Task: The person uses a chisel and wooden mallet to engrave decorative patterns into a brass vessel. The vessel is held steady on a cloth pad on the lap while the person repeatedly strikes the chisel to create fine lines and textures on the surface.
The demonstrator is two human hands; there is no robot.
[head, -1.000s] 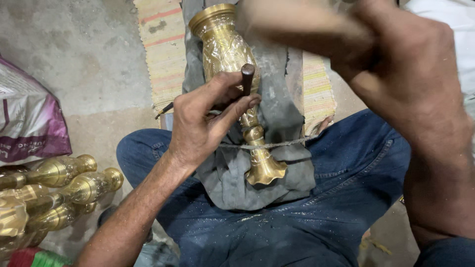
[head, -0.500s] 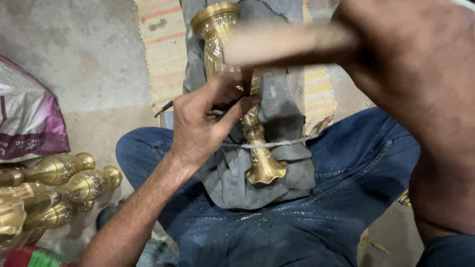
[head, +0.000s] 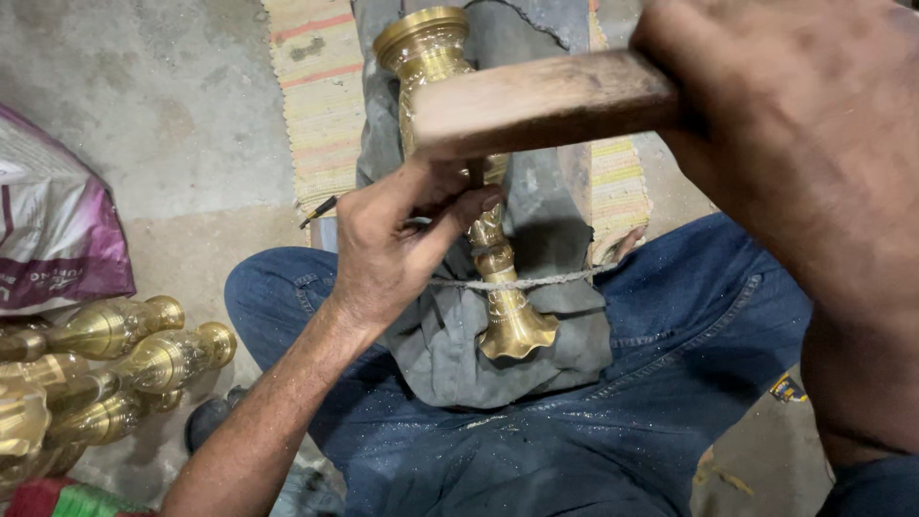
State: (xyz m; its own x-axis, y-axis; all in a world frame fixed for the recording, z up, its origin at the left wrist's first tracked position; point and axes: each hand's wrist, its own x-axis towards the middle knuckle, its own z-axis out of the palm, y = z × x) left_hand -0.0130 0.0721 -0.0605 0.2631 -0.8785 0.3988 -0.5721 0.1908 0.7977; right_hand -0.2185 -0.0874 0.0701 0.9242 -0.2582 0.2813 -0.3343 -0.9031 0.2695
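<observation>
A tall engraved brass vase lies lengthwise over a grey cloth on my lap, tied down by a thin cord. My left hand pinches a small dark punch tool upright against the vase's middle. My right hand grips a wooden mallet whose flat head sits right on top of the punch. The tool's tip is hidden by my fingers.
Several finished brass vases lie on the concrete floor at the left, beside a pink and white plastic sack. A striped woven mat lies under the cloth. A dark pencil-like tool rests by the mat's edge.
The mallet has swung down from its raised position above the vase onto the head of the punch. My left hand has kept the punch in the same spot.
</observation>
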